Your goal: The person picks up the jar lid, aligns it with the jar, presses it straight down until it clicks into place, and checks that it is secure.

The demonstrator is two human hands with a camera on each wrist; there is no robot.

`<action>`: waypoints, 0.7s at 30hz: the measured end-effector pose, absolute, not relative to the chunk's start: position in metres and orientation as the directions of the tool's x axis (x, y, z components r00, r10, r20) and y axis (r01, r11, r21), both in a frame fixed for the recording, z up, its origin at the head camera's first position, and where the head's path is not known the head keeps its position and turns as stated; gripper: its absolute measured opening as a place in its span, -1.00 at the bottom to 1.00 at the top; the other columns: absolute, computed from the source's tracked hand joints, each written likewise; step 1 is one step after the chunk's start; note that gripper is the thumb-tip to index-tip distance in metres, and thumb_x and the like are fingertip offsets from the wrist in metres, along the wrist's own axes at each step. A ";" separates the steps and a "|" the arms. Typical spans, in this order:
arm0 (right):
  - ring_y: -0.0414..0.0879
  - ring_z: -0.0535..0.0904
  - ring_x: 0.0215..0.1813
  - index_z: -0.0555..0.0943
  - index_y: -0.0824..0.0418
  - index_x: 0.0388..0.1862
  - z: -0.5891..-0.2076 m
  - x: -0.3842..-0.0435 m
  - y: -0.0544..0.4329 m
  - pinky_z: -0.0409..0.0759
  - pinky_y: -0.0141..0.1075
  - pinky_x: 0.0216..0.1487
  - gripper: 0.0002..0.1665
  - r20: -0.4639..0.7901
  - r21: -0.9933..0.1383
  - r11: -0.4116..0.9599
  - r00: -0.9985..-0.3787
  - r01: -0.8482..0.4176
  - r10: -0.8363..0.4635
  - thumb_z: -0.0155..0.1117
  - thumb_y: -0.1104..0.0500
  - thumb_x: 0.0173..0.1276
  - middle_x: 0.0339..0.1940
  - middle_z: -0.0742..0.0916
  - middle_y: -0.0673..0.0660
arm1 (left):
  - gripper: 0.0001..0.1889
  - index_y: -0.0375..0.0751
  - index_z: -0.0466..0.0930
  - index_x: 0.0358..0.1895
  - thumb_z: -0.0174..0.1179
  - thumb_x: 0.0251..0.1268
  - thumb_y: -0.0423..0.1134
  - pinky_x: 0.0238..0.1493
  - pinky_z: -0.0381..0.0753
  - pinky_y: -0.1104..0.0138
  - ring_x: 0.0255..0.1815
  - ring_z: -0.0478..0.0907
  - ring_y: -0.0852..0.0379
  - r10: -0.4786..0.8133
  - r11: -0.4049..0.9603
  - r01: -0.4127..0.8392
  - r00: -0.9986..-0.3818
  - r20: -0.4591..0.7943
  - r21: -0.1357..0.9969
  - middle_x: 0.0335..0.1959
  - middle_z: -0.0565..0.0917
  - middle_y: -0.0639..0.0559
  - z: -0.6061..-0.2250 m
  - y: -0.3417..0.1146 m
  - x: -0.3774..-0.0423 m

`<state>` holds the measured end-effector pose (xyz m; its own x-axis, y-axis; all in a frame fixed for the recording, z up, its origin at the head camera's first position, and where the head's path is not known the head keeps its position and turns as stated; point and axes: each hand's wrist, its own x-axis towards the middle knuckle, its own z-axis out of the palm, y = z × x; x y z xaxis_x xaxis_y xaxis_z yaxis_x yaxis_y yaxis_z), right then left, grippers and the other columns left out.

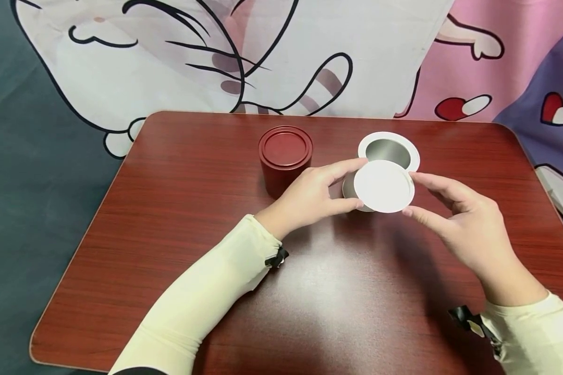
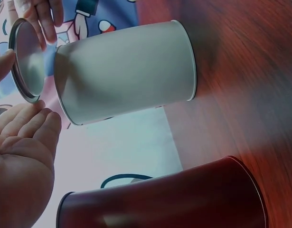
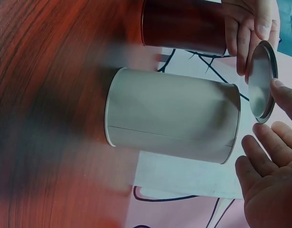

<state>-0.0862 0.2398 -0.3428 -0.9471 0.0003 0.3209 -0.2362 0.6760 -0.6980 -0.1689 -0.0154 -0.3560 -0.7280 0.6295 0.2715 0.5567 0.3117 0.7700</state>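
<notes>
A round white lid (image 1: 383,186) is held up between both hands, its flat top facing the head camera. My left hand (image 1: 311,195) grips its left edge with thumb and fingers. On the opposite edge, the right hand (image 1: 469,224) holds the rim between thumb and fingertips. In the left wrist view, the lid's metallic underside (image 2: 31,59) faces the mouth of a white can (image 2: 127,71), with a gap between them. That can stands upright and uncovered on the table, its silvery inside (image 1: 388,151) showing behind the lid.
A dark red can (image 1: 285,179) with its red lid on stands left of the white can, close behind my left hand. The red-brown wooden table (image 1: 169,234) has rounded corners. Beyond its far edge hangs a cartoon-printed cloth (image 1: 291,57).
</notes>
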 end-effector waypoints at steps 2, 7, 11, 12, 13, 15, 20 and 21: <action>-0.56 0.56 0.12 0.69 -0.05 0.21 -0.343 -0.088 0.241 0.42 -0.72 0.09 -0.25 0.317 -0.695 0.682 -0.948 -0.229 0.004 0.66 0.33 -0.01 0.06 0.77 -0.09 | -0.30 -0.07 0.47 0.40 0.50 0.15 -0.16 0.08 0.47 0.50 -0.13 0.49 0.25 0.628 0.327 0.553 -0.733 0.261 0.767 0.18 0.65 0.09 -0.356 -0.014 -0.170; -0.60 0.53 0.12 0.68 -0.06 0.22 -0.344 -0.091 0.244 0.41 -0.73 0.09 -0.27 0.316 -0.688 0.692 -0.949 -0.220 0.012 0.66 0.29 0.02 0.07 0.76 -0.15 | -0.29 -0.06 0.45 0.42 0.48 0.18 -0.14 -0.13 0.45 0.48 -0.31 0.44 0.21 0.633 0.362 0.557 -0.735 0.242 0.747 0.03 0.67 0.13 -0.355 -0.009 -0.175; -0.61 0.53 0.12 0.68 -0.06 0.22 -0.345 -0.094 0.246 0.40 -0.73 0.09 -0.28 0.318 -0.683 0.697 -0.948 -0.219 0.014 0.66 0.27 0.03 0.08 0.75 -0.17 | -0.29 -0.07 0.43 0.44 0.46 0.20 -0.14 -0.21 0.44 0.49 -0.38 0.40 0.22 0.643 0.376 0.562 -0.731 0.230 0.737 -0.17 0.65 0.12 -0.353 -0.006 -0.179; -0.60 0.53 0.12 0.68 -0.06 0.22 -0.345 -0.095 0.247 0.40 -0.73 0.09 -0.28 0.319 -0.683 0.696 -0.948 -0.220 0.013 0.65 0.27 0.03 0.08 0.76 -0.14 | -0.29 -0.07 0.42 0.44 0.46 0.21 -0.14 -0.23 0.44 0.48 -0.39 0.40 0.22 0.644 0.381 0.562 -0.731 0.225 0.734 -0.24 0.63 0.11 -0.353 -0.005 -0.180; -0.60 0.53 0.13 0.68 -0.07 0.22 -0.346 -0.096 0.247 0.40 -0.73 0.09 -0.28 0.318 -0.680 0.699 -0.948 -0.219 0.013 0.65 0.27 0.03 0.08 0.76 -0.15 | -0.28 -0.07 0.42 0.45 0.45 0.21 -0.14 -0.24 0.43 0.47 -0.40 0.40 0.22 0.645 0.386 0.561 -0.732 0.221 0.732 -0.30 0.60 0.10 -0.353 -0.005 -0.181; -0.59 0.53 0.14 0.68 -0.06 0.22 -0.346 -0.097 0.248 0.40 -0.72 0.11 -0.28 0.318 -0.684 0.694 -0.948 -0.223 0.009 0.65 0.28 0.03 0.08 0.76 -0.12 | -0.28 -0.05 0.40 0.46 0.45 0.21 -0.13 -0.25 0.43 0.47 -0.40 0.39 0.21 0.646 0.400 0.555 -0.735 0.205 0.730 -0.36 0.55 0.10 -0.354 -0.004 -0.183; -0.58 0.52 0.15 0.68 -0.04 0.22 -0.346 -0.101 0.249 0.39 -0.71 0.13 -0.30 0.322 -0.681 0.696 -0.947 -0.227 0.007 0.64 0.27 0.05 0.09 0.76 -0.09 | -0.26 -0.03 0.38 0.48 0.44 0.22 -0.10 -0.21 0.44 0.48 -0.43 0.40 0.20 0.648 0.418 0.544 -0.740 0.181 0.727 -0.21 0.61 0.13 -0.356 -0.001 -0.187; -0.59 0.52 0.15 0.68 -0.04 0.22 -0.345 -0.102 0.249 0.39 -0.71 0.13 -0.30 0.324 -0.677 0.700 -0.946 -0.227 0.007 0.64 0.27 0.05 0.09 0.76 -0.08 | -0.26 -0.02 0.37 0.48 0.44 0.22 -0.10 -0.21 0.44 0.48 -0.43 0.40 0.20 0.648 0.421 0.542 -0.741 0.177 0.727 -0.18 0.61 0.14 -0.356 -0.001 -0.188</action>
